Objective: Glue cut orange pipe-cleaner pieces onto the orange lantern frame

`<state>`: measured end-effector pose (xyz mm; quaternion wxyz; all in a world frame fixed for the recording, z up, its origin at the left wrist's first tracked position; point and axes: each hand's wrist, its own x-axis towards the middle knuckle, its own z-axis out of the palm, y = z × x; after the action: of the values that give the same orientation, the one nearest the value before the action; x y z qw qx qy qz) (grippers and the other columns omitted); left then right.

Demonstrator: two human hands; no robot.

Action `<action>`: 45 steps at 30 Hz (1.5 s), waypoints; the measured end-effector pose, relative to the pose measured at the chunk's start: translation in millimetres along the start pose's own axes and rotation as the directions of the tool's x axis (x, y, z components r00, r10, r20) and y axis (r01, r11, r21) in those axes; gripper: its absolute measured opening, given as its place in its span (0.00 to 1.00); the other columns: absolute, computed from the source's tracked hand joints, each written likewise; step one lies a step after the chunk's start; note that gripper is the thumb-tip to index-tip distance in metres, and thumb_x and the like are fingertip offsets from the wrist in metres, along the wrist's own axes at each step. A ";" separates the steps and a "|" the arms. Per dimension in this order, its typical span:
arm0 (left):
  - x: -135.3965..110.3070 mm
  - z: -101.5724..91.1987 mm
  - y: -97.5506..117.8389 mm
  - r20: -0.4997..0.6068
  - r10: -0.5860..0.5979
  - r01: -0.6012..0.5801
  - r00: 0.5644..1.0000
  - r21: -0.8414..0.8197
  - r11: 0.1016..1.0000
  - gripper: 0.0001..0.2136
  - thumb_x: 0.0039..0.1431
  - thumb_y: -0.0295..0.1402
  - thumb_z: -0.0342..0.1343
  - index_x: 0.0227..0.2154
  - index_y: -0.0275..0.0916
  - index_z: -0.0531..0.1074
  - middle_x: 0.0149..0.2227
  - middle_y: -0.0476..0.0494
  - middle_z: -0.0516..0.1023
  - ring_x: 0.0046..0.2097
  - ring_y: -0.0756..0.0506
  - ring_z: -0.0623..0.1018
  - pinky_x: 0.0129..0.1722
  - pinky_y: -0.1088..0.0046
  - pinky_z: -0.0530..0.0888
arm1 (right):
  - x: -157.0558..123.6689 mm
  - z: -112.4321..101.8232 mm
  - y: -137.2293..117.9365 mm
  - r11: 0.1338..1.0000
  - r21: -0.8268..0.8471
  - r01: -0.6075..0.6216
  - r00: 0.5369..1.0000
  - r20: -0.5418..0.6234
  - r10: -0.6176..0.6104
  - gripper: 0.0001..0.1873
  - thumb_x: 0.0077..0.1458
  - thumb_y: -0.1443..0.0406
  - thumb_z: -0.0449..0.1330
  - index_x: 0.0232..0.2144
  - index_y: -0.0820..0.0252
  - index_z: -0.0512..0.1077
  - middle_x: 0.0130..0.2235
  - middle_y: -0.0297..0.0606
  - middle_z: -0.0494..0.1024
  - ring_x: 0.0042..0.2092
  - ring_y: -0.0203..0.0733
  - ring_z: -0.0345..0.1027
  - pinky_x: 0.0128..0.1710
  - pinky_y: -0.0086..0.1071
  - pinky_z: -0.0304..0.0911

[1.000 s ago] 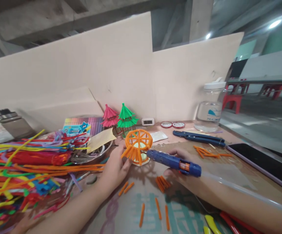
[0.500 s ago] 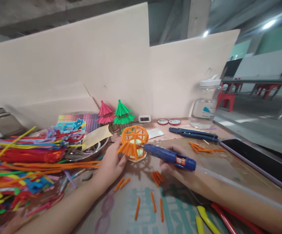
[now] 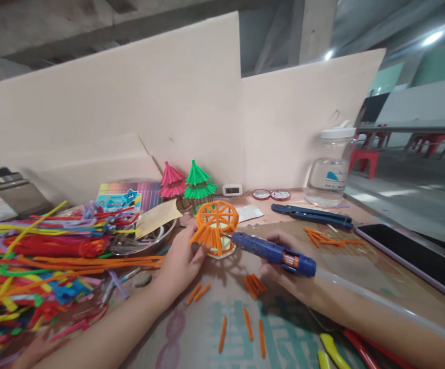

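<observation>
Pinched in my left hand [image 3: 184,259] is a small round orange frame [image 3: 218,215] made of pipe-cleaner pieces, with a spoked top and a fringe of short strips on its left side. It rests on a pale base. My right hand [image 3: 278,259] is wrapped around a blue hot glue gun [image 3: 270,250] whose nozzle tip is at the frame's near side; whether it touches cannot be made out. A clear glue stick [image 3: 364,289] trails from the gun's back. Cut orange pieces [image 3: 255,286] lie in front of the frame, with a few more spread nearer me.
Coloured pipe cleaners [image 3: 45,256] are heaped at left beside a metal bowl [image 3: 161,243]. Behind stand a pink tree [image 3: 172,179], a green tree [image 3: 198,182] and a small clock [image 3: 232,190]. At right are a bottle [image 3: 330,169], a blue cutter [image 3: 310,216], a phone [image 3: 410,261] and yellow-handled pliers [image 3: 333,349].
The whole view has shifted slightly, so everything appears a little lower and to the right. Both hands keep their holds, with the glue gun's tip still at the orange frame.
</observation>
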<state>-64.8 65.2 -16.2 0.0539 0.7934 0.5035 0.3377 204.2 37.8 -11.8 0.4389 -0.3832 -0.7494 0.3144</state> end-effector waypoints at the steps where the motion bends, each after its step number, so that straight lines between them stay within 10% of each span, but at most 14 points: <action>1: -0.2 0.1 -0.1 -0.003 -0.002 0.002 1.000 0.003 1.000 0.17 0.61 0.30 0.49 0.53 0.38 0.65 0.54 0.36 0.70 0.57 0.38 0.69 0.57 0.56 0.66 | 0.1 0.5 1.6 1.000 0.001 0.002 1.000 -0.007 -0.002 0.17 0.52 0.53 0.64 0.38 0.55 0.67 0.28 0.31 0.76 0.27 0.37 0.68 0.26 0.28 0.61; 45: 2.6 0.7 6.7 -0.006 0.065 -0.065 0.998 0.019 0.998 0.16 0.61 0.31 0.50 0.52 0.39 0.67 0.54 0.38 0.71 0.55 0.39 0.70 0.57 0.58 0.66 | 2.9 -0.4 -10.5 1.000 -0.016 0.025 0.991 -0.131 -0.027 0.11 0.49 0.59 0.66 0.34 0.54 0.72 0.32 0.35 0.80 0.31 0.42 0.74 0.27 0.30 0.65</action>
<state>-58.6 64.2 -12.6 0.0336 0.8087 0.4807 0.3373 200.5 35.0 -1.9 0.4885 -0.3965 -0.7262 0.2773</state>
